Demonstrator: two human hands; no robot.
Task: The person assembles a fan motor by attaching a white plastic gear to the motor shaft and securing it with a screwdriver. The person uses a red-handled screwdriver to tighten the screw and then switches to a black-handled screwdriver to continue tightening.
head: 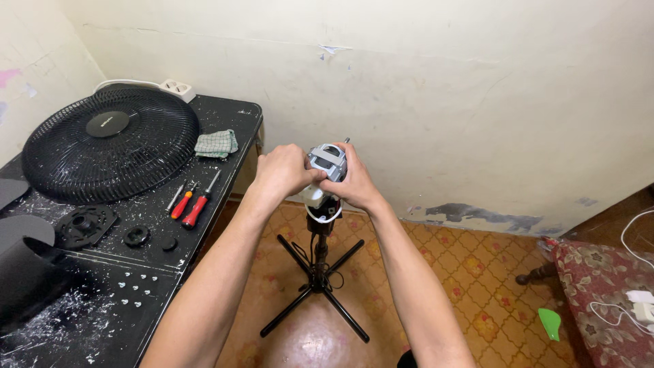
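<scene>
Fingers: left hand (283, 170) and right hand (354, 182) both curl tight around the motor (327, 163), centre of frame.
Motor: sits atop the stand (317, 276), above the patterned floor.
Table (157, 272), left: screwdrivers (194, 203), small black parts, screws.
Far left: fan grille (109, 143), cloth (216, 144), power strip (177, 88).

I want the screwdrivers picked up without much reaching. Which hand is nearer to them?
Left. The left hand grips the fan motor just right of the screwdrivers; the right hand is farther right.
</scene>
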